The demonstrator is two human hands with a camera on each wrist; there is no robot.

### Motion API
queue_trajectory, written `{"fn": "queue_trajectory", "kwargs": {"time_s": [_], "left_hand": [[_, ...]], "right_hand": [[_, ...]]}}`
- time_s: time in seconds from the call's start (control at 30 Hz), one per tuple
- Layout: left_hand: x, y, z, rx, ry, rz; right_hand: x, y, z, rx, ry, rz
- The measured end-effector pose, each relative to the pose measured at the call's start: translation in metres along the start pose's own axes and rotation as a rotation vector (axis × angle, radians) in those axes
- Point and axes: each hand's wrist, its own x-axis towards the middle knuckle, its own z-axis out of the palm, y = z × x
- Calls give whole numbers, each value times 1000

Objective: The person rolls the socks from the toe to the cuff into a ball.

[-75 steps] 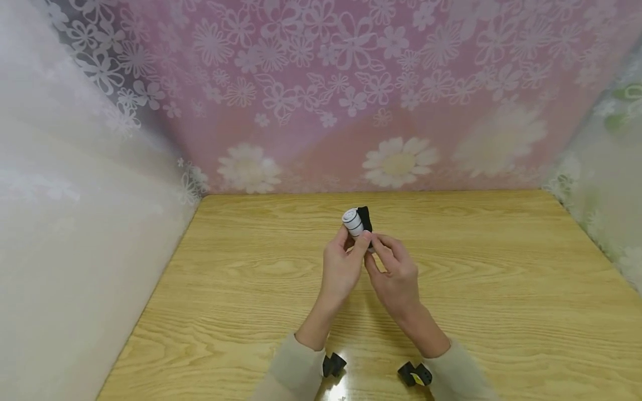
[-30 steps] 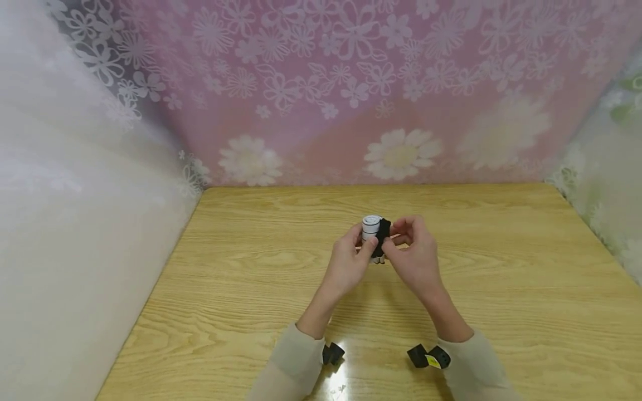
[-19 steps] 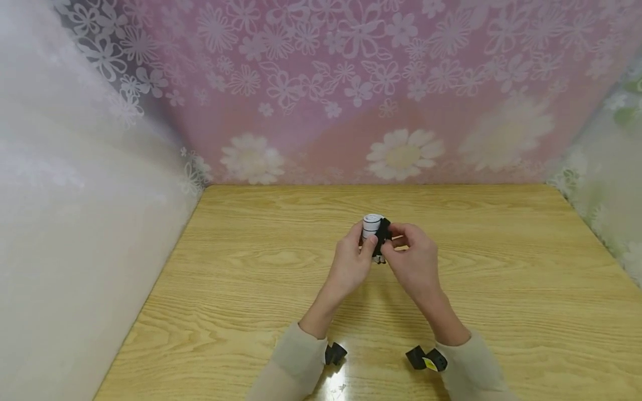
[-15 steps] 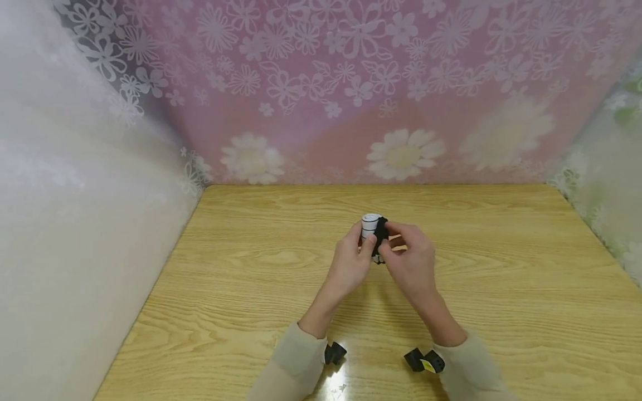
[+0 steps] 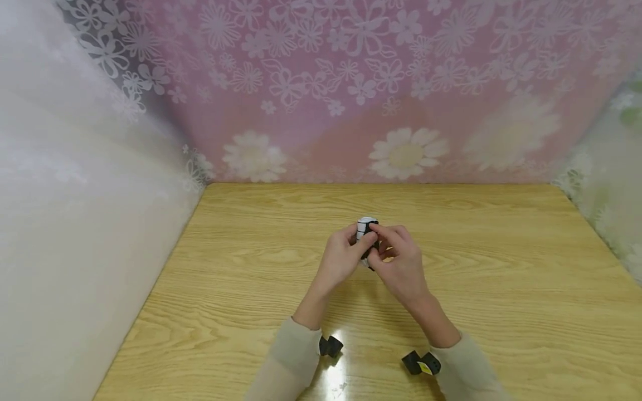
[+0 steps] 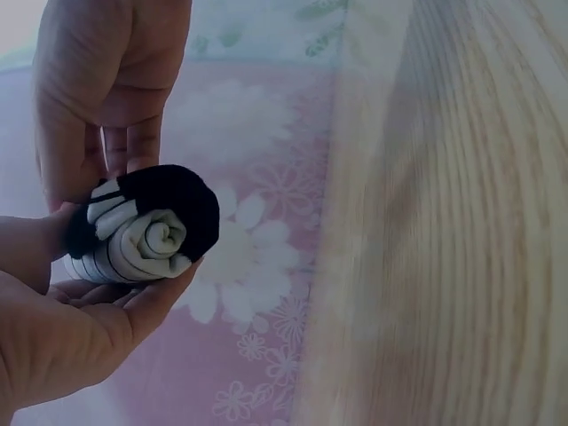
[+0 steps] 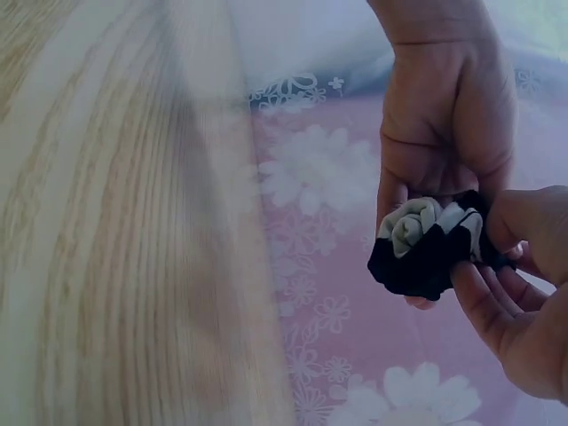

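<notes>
A: Item one?

B: Rolled sock bundle, white with thin black stripes and a black outer cuff (image 5: 366,234). Location: held in the air above the light wooden table (image 5: 501,289), about its middle, clear of the surface.

A: Who has it?

B: Both hands. Left hand (image 5: 342,262) cradles the roll from below and the side, fingers curled round it; in the left wrist view the spiral end of the sock bundle (image 6: 146,231) faces the camera. Right hand (image 5: 401,267) pinches the black cuff at the edge, fingertips (image 7: 475,284) hooked on the fabric.

A: Why that arrangement?

B: Judged: one hand keeps the roll from unwinding while the other works the cuff over it.

A: Other entries?

B: Pink flower-patterned sheet (image 5: 351,100), standing behind the table's far edge. Beige sleeves (image 5: 291,362) at the table's near edge.
</notes>
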Motion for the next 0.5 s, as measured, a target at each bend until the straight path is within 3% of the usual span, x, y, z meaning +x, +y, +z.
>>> {"fn": "queue_trajectory", "kwargs": {"time_s": [0.17, 0.37, 0.5], "left_hand": [[1, -1, 0, -37, 3, 13], [1, -2, 7, 61, 68, 34], [-1, 0, 10, 109, 99, 18]], "right_hand": [[-2, 1, 2, -77, 9, -14], [-4, 1, 5, -201, 85, -36], [-3, -1, 5, -296, 69, -16]]}}
